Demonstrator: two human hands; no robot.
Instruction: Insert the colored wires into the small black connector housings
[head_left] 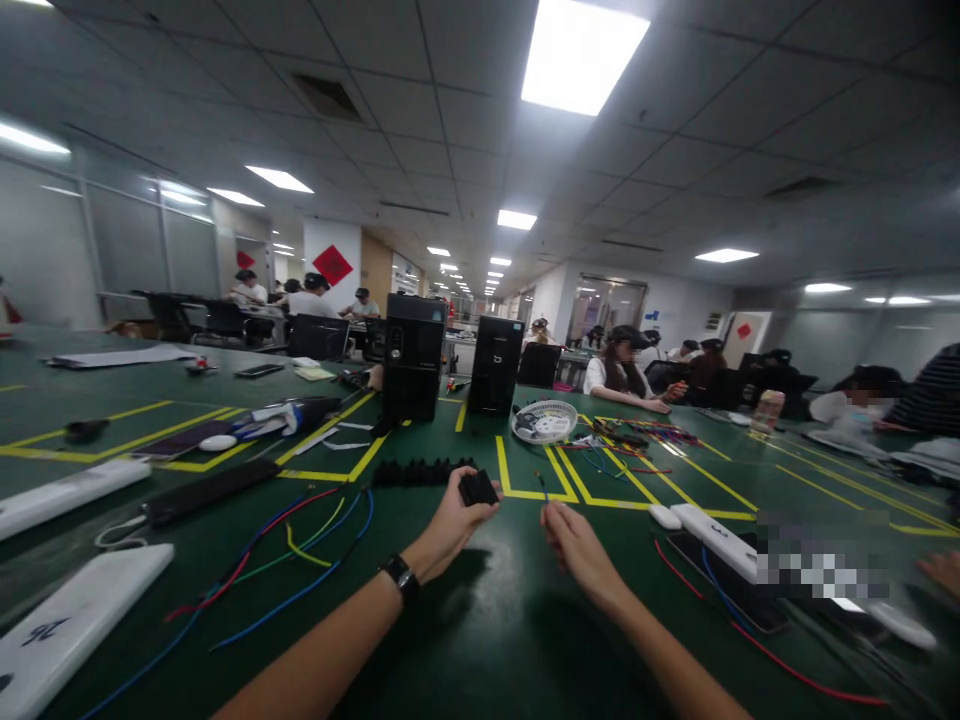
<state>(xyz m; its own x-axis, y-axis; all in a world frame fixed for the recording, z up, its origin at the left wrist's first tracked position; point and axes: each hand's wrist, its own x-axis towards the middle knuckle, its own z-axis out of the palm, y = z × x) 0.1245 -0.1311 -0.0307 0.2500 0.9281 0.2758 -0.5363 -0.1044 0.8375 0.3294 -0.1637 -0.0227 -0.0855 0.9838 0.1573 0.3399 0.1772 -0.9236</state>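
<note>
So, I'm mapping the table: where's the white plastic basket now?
In the head view, the white plastic basket sits right of centre on the table, just right of the rightmost computer tower and beyond the right hand.

With the left hand (450, 514) I hold a black block (478, 488) above the green table (495, 640), the thumb against it. On this wrist I see a black watch (400, 577). With the right hand (576, 542), which is near but apart, I pinch a thin wire (546, 496); its tip points upward. Behind the left hand lies a dark fuzzy strip (424, 472). Farther away, two black cases (415, 355) stand upright, and a white basket (546, 434) is near them. At my left, coloured wires (309, 557) lie loose. Across the table, a person (597, 377) rests a forearm on it.
</note>
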